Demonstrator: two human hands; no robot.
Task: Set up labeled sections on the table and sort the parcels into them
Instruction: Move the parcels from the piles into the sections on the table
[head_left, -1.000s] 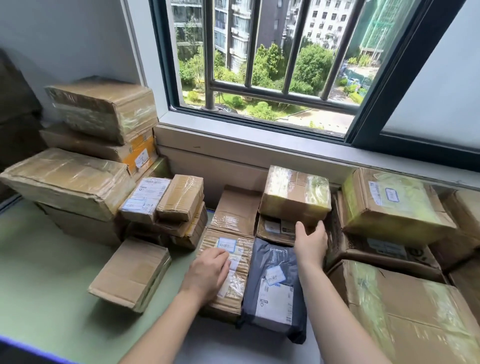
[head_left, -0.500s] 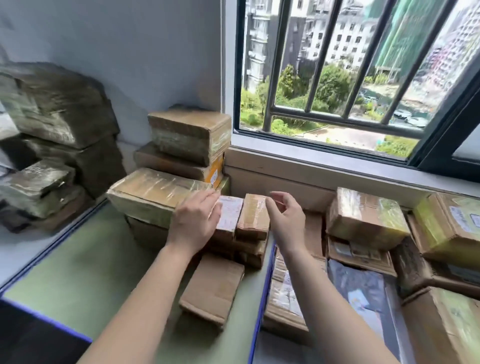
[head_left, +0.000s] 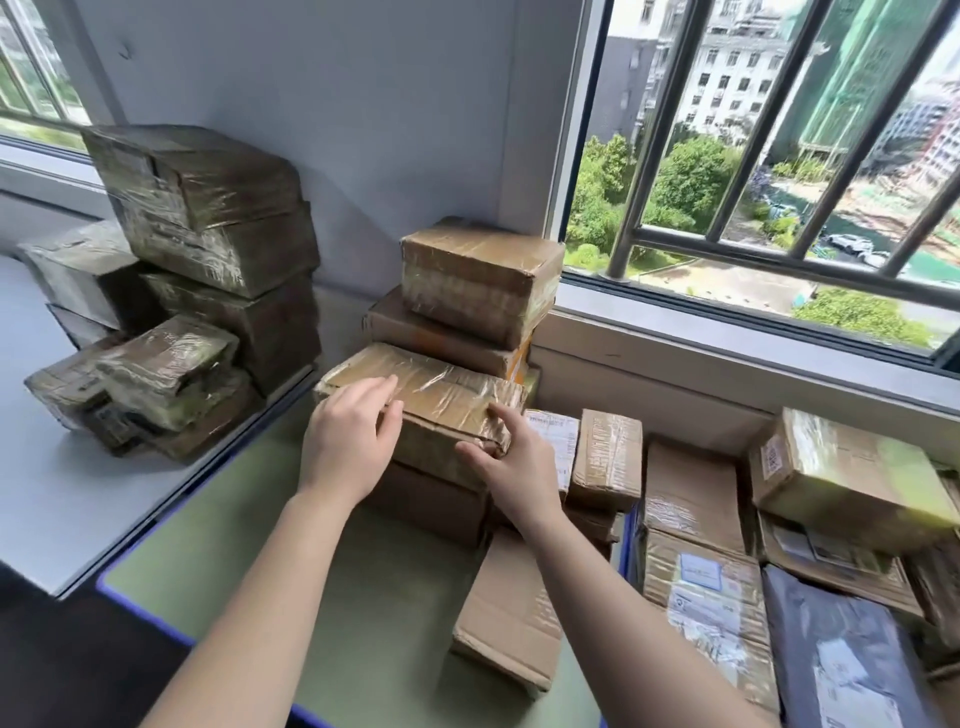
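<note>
- Green table (head_left: 249, 571) under window (head_left: 753, 182).
- Taped parcel (head_left: 447, 395) tops stack (head_left: 431, 499).
- Left hand (head_left: 348, 447) flat on its near-left edge, relaxed.
- Right hand (head_left: 514, 467) spread, fingertip touching near-right corner, unclenched.

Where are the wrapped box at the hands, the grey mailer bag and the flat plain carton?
wrapped box (head_left: 447, 397): head view, on its taped top face.
grey mailer bag (head_left: 810, 608): head view, on its upper left part.
flat plain carton (head_left: 511, 613): head view, middle of its top.

Green blue-edged table (head_left: 249, 561), flat cardboard parcel (head_left: 511, 618) lying on it, parcel stack (head_left: 441, 332) behind
</note>
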